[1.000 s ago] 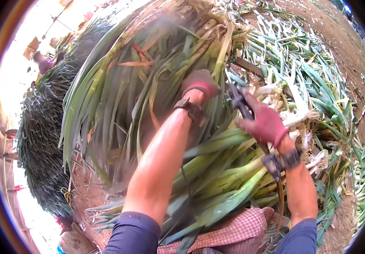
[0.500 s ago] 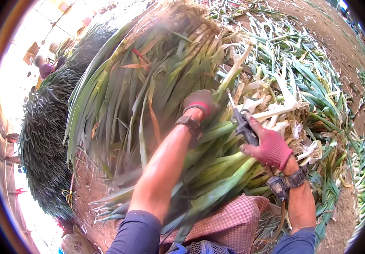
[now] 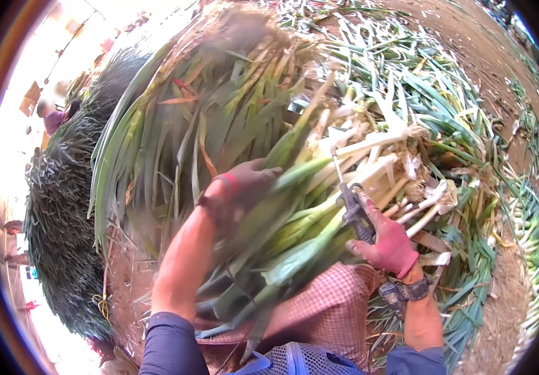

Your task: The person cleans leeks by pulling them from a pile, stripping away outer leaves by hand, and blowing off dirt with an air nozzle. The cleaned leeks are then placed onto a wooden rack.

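My left hand (image 3: 247, 180), in a dark glove with a red cuff edge, is over the green leaves of the long onions, slightly blurred. Its fingers look stretched out, touching or just above the leaves of one long onion (image 3: 304, 122) that slants up to the right. In a pinkish-red glove, my right hand (image 3: 389, 245) is wrapped round the dark grip of an air blow gun (image 3: 356, 212). The gun's thin metal nozzle points up over the white stalks. Beneath it lies a pile of long onions (image 3: 376, 144), roots to the right, leaves toward my lap.
A large heap of long onions (image 3: 176, 119) rises at the upper left, beside a dark green stack (image 3: 63, 231). Leaf trimmings (image 3: 432, 100) cover the ground at the upper right. More onions (image 3: 535, 250) lie in a row at far right. Another person (image 3: 54, 119) is far back left.
My left hand has moved down and left along the leaves, away from the stalk it was around. That long onion now lies further left. My right hand and the blow gun have dropped slightly.
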`<state>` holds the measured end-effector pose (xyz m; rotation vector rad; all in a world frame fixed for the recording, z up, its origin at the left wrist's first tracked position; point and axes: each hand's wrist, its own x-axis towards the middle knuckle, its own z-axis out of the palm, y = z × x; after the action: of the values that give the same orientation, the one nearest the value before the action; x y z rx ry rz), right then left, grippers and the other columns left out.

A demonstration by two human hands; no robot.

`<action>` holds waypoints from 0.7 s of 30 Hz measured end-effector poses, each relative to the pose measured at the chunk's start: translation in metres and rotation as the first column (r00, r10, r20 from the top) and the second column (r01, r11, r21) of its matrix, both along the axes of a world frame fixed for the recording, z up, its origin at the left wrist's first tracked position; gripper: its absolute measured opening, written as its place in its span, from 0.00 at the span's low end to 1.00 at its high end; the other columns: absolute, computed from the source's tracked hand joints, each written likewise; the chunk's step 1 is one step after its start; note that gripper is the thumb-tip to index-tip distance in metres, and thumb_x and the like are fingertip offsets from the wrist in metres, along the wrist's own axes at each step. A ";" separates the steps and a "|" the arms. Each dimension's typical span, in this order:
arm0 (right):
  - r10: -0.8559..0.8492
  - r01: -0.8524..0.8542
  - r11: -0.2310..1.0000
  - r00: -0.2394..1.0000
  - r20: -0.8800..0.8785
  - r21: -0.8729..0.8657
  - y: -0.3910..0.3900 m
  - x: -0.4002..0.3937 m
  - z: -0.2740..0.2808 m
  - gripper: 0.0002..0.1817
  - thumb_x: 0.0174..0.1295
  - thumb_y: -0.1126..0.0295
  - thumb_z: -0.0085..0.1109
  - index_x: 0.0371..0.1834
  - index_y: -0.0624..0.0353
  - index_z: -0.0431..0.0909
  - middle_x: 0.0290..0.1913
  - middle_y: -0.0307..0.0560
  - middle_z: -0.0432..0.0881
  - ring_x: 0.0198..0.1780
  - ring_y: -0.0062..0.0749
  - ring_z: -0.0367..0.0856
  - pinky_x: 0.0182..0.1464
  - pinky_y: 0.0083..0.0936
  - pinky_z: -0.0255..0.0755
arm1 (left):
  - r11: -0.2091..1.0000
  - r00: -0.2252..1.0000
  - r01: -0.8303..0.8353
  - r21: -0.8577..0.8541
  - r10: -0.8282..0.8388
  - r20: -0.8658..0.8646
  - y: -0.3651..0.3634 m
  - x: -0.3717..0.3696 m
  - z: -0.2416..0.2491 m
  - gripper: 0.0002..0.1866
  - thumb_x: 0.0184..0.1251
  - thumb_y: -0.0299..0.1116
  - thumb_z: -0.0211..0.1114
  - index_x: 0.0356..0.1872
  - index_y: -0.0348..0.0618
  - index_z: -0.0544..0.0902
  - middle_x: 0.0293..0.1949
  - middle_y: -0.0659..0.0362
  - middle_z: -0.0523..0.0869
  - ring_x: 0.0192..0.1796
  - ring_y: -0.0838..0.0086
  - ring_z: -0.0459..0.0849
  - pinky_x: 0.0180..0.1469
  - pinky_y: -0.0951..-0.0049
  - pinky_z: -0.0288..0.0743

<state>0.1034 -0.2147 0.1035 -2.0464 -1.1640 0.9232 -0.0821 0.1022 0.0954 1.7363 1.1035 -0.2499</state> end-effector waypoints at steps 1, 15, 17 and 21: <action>-0.026 0.022 0.994 0.999 0.030 0.105 -0.010 -0.004 -0.008 0.56 0.57 0.55 0.79 0.89 0.54 0.58 0.63 0.68 0.86 0.62 0.62 0.88 0.64 0.43 0.81 | 1.000 1.000 0.012 -0.007 -0.012 0.007 0.000 -0.007 0.002 0.41 0.77 0.60 0.67 0.77 0.35 0.77 0.69 0.48 0.85 0.69 0.62 0.82 0.73 0.63 0.72; -0.412 0.439 0.885 0.894 -0.174 0.158 -0.150 -0.042 -0.032 0.58 0.57 0.63 0.83 0.88 0.69 0.56 0.78 0.61 0.76 0.77 0.41 0.76 0.78 0.32 0.67 | 0.985 0.984 0.116 -0.124 -0.097 0.149 -0.019 -0.043 0.004 0.43 0.73 0.57 0.74 0.79 0.37 0.75 0.71 0.52 0.84 0.67 0.67 0.82 0.71 0.66 0.74; -0.470 0.480 0.868 0.877 -0.105 0.127 -0.184 -0.059 -0.045 0.58 0.57 0.64 0.82 0.87 0.72 0.55 0.80 0.64 0.73 0.82 0.43 0.69 0.83 0.34 0.60 | 0.979 0.984 0.117 -0.167 -0.092 0.150 -0.022 -0.046 0.002 0.44 0.73 0.58 0.74 0.79 0.37 0.75 0.71 0.51 0.84 0.67 0.67 0.82 0.72 0.66 0.74; -0.535 0.535 0.843 0.845 -0.009 0.050 -0.265 -0.099 -0.071 0.59 0.53 0.63 0.83 0.86 0.70 0.59 0.79 0.62 0.75 0.79 0.43 0.74 0.81 0.35 0.64 | 0.983 0.990 0.128 -0.135 -0.118 0.082 -0.035 -0.047 0.001 0.48 0.73 0.61 0.72 0.80 0.32 0.71 0.72 0.48 0.82 0.68 0.65 0.82 0.72 0.65 0.74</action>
<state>0.0040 -0.4799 0.0330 -2.1610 -0.5450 0.5981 -0.1292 0.0668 0.0959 1.6770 0.9054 -0.3299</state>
